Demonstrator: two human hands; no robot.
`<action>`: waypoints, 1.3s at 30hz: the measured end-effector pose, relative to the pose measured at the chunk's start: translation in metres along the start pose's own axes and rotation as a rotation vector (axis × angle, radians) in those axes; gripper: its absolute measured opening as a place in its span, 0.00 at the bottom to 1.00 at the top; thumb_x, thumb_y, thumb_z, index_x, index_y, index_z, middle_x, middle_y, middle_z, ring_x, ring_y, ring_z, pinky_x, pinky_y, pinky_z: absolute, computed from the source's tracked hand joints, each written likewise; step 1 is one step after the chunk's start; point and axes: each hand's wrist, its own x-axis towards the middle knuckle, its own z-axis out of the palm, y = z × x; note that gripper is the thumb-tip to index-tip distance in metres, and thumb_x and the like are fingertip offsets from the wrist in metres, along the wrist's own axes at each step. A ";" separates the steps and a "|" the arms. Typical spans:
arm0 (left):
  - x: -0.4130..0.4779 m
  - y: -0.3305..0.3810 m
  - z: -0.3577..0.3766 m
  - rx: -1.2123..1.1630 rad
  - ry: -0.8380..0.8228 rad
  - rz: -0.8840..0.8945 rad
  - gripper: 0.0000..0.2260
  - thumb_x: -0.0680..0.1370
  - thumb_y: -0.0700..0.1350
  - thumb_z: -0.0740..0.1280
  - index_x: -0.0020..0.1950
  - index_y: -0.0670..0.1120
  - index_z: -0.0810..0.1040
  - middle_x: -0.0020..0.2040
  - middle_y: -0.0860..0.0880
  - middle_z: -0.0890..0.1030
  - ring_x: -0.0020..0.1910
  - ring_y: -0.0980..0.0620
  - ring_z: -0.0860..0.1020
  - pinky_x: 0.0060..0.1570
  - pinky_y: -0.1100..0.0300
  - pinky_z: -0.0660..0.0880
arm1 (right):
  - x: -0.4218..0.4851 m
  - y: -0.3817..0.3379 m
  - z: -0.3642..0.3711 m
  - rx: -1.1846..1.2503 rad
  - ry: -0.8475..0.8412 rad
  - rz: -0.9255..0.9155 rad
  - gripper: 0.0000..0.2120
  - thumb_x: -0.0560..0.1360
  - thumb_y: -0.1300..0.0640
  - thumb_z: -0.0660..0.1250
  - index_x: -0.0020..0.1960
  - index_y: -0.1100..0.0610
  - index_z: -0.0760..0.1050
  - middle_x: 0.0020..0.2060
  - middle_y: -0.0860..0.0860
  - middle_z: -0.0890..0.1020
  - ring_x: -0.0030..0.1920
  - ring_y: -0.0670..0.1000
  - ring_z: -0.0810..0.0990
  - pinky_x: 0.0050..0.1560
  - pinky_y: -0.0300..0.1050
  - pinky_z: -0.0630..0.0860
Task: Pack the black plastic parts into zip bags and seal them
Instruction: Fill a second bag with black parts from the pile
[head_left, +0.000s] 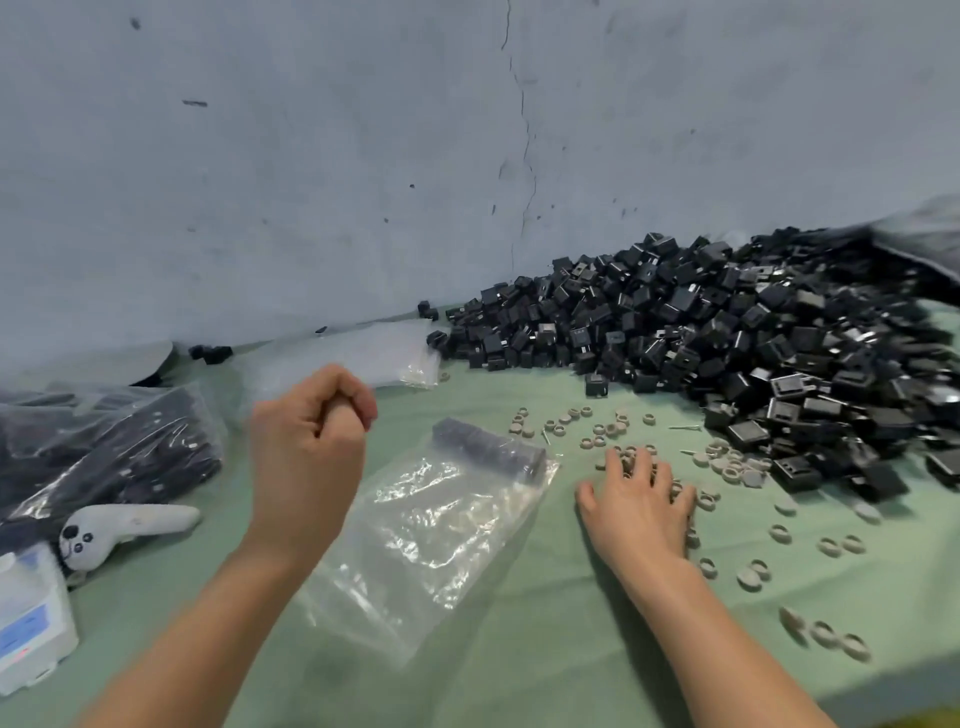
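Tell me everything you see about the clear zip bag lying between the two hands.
The zip bag is clear, crinkled plastic, lying flat and slanted on the green cloth. A clump of black parts fills its far end; the rest looks empty. Seal state unclear. The left hand hovers beside it; right hand lies apart.

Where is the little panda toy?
In the head view, the panda toy lies on the left, just in front of the filled bags of black parts and beside a white box.
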 end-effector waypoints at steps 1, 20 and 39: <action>0.011 0.003 0.016 -0.006 -0.069 -0.018 0.13 0.66 0.38 0.56 0.32 0.52 0.77 0.26 0.53 0.75 0.23 0.54 0.66 0.22 0.63 0.60 | 0.006 0.001 0.000 0.003 0.003 -0.001 0.28 0.82 0.43 0.48 0.79 0.52 0.55 0.78 0.58 0.59 0.77 0.61 0.58 0.74 0.67 0.53; 0.058 -0.084 0.368 0.509 -0.958 -0.140 0.42 0.73 0.68 0.66 0.79 0.55 0.50 0.78 0.42 0.52 0.75 0.36 0.58 0.71 0.37 0.61 | 0.082 0.022 0.017 0.066 0.068 -0.023 0.31 0.79 0.38 0.48 0.79 0.50 0.56 0.81 0.55 0.53 0.80 0.58 0.51 0.75 0.62 0.45; 0.057 -0.104 0.386 0.751 -0.799 0.103 0.31 0.76 0.62 0.62 0.76 0.54 0.58 0.62 0.39 0.72 0.56 0.37 0.75 0.45 0.50 0.69 | 0.076 0.023 0.016 0.137 0.148 -0.025 0.27 0.81 0.42 0.51 0.78 0.48 0.59 0.80 0.52 0.58 0.79 0.53 0.56 0.77 0.56 0.49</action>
